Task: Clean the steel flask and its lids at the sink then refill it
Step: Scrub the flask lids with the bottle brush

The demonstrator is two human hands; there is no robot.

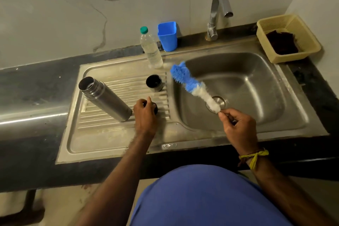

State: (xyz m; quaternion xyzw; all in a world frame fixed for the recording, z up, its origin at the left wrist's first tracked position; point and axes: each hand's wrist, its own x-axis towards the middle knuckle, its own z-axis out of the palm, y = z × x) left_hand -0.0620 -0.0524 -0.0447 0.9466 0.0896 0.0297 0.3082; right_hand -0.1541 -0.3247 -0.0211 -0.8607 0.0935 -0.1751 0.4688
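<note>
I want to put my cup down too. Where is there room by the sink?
The near strip of the draining board, in front of the steel flask and the left hand, is bare. So is its far left corner behind the flask. The ribbed middle is crowded: flask, cup lid, and the small lid the left hand holds. The plastic bottle and blue cup fill the back edge.

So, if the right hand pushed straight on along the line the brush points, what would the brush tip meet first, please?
Probably the clear plastic bottle standing on the sink's back ledge. The right hand aims the bottle brush up-left toward it, though depth is unclear and it might pass beside it.
</note>
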